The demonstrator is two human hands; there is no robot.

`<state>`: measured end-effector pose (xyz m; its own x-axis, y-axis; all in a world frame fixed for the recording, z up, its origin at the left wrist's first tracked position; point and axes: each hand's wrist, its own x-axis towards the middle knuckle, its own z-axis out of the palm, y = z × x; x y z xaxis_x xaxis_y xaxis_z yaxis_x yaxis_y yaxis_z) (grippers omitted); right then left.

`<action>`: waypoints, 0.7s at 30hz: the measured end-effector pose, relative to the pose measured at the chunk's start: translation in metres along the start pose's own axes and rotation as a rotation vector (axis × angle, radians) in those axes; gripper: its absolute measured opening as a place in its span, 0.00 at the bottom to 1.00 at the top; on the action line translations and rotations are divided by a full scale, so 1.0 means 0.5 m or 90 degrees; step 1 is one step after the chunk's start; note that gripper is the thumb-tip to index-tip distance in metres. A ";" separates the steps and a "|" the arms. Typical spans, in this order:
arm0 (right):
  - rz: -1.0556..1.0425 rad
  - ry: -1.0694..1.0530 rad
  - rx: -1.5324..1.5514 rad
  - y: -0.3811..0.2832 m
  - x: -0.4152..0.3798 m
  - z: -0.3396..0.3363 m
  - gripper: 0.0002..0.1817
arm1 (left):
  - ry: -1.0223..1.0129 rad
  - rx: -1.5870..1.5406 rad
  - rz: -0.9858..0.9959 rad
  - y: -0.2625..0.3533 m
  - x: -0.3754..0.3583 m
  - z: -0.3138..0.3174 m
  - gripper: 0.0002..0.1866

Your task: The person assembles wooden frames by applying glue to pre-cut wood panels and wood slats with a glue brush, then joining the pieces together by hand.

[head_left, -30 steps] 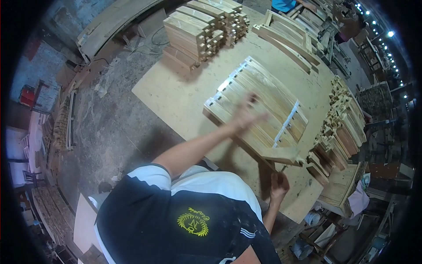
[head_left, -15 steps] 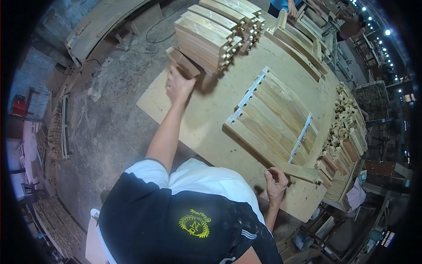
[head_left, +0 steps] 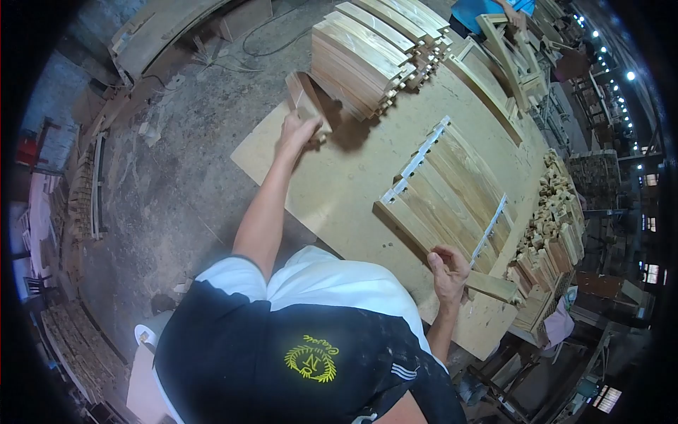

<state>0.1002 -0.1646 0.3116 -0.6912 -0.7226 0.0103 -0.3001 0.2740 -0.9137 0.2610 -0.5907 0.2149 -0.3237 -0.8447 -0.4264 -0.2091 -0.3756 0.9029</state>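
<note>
My left hand (head_left: 300, 132) is closed on a short wooden slat (head_left: 305, 99), which is tilted up off the board beside a tall stack of curved slats (head_left: 357, 60). My right hand (head_left: 450, 274) has its fingers curled and thumb drawn in, at the near edge of a row of slats (head_left: 452, 187) laid side by side. Whether anything small is pinched in it, I cannot make out. White strips with dark notches (head_left: 417, 161) run across both ends of that row. A loose wooden piece (head_left: 494, 286) lies just beyond my right hand.
A pale worktable board (head_left: 318, 187) lies under the wood. On the right is a heap of short wooden pieces (head_left: 554, 215). At the far side, a person in a blue top (head_left: 470, 14) handles a wooden frame (head_left: 512, 63). A concrete floor (head_left: 176, 177) stretches to the left.
My left hand has lifted the slat and tipped it more upright, apart from the stack. My right hand has moved up to the near edge of the row. The other person's frame has been raised.
</note>
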 end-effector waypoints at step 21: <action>0.049 -0.188 0.170 -0.035 0.266 0.013 0.44 | -0.429 0.357 0.532 0.034 -0.272 0.248 0.39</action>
<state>0.0176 -0.2694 0.3262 -0.4745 -0.8684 -0.1436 -0.0466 0.1877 -0.9811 0.1869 -0.4349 0.2814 -0.9306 -0.3174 0.1822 -0.0239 0.5495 0.8352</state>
